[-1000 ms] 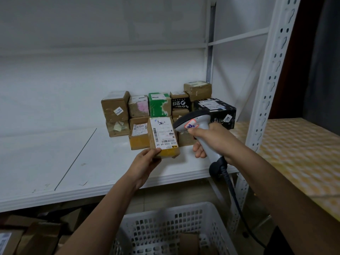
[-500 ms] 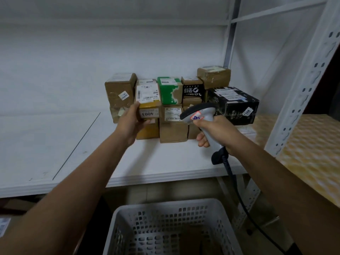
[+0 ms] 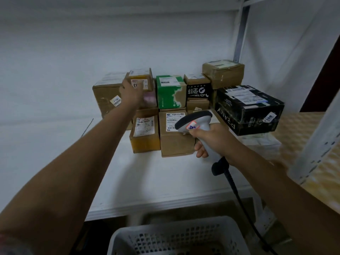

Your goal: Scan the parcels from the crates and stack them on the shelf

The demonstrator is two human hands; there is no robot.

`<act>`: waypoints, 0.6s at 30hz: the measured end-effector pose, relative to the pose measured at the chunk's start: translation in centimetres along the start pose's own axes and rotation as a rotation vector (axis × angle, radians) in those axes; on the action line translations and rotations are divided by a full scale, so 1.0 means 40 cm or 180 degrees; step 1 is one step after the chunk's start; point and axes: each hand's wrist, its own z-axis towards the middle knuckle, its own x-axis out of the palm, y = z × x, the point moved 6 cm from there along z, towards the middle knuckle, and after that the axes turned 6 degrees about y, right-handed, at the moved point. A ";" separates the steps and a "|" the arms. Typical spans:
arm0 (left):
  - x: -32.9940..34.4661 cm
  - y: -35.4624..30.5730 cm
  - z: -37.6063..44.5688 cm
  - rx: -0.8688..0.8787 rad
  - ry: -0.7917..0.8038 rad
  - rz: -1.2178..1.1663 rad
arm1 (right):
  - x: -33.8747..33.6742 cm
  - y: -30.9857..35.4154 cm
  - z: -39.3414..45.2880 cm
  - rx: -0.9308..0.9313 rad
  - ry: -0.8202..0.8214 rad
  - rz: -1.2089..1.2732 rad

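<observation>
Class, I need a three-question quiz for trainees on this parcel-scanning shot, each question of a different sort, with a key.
1. True or false: the right hand holds the scanner.
2. Where is the small yellow-labelled parcel at the left hand? A) in the crate B) on top of the stack, beside the green box C) on the floor
3. Fill in: the black box reads "____".

Key: 1 true; 2 B; 3 PRAMY

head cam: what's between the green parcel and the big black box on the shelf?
In the head view, two small stacked parcels: a black-printed parcel on a plain brown parcel, between the green parcel and black box.
</observation>
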 end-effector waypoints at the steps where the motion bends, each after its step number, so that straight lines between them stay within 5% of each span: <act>1: 0.010 0.004 -0.016 0.0321 -0.0098 0.0356 | 0.004 -0.007 0.006 0.0019 0.0022 0.0019; 5: 0.072 0.012 -0.068 0.1343 -0.0001 0.1674 | 0.018 -0.033 0.022 0.0041 0.0131 0.0013; 10: 0.109 0.030 0.013 0.1033 0.0677 0.2595 | 0.012 -0.051 0.028 0.0053 0.0144 -0.0026; 18: 0.119 0.017 -0.034 0.1136 0.0953 0.2726 | 0.005 -0.042 0.000 0.0029 0.0113 -0.0026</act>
